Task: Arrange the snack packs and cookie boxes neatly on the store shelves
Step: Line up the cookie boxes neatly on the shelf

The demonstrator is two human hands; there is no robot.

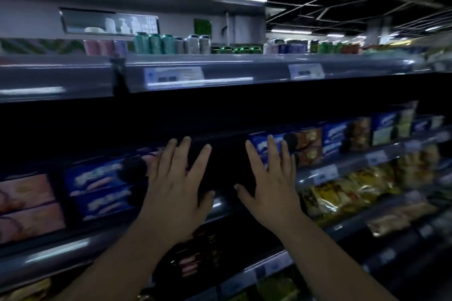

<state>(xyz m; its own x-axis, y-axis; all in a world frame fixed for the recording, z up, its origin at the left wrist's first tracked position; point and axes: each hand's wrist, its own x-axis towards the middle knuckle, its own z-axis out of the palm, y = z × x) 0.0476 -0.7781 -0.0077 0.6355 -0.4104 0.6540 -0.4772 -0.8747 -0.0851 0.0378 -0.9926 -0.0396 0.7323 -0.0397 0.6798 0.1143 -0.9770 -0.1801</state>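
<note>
Nearest to us, at the lower front edge of the shelving, yellow snack packs lie blurred below a dark row of packets that we cannot read. Above them we hold both hands up before the cookie shelf, palms forward and fingers spread wide. Our left hand has nothing in its grasp; its fingertips reach over the dark gap in the middle of that shelf, and its little-finger side overlaps the right end of the blue cookie boxes, though we cannot tell whether it touches them. Our right hand is likewise open and holds nothing; its fingers lie across the left end of another blue cookie box, and whether they press on it we cannot tell. The two hands are near each other with the dark gap between them. Toward the left edge of the same shelf stand pink boxes. To the right, one level lower, yellow snack bags crowd the front edge behind white price tags. Farther right along the cookie shelf run more blue boxes. On the top shelf, farthest away, stand green cans.
</note>
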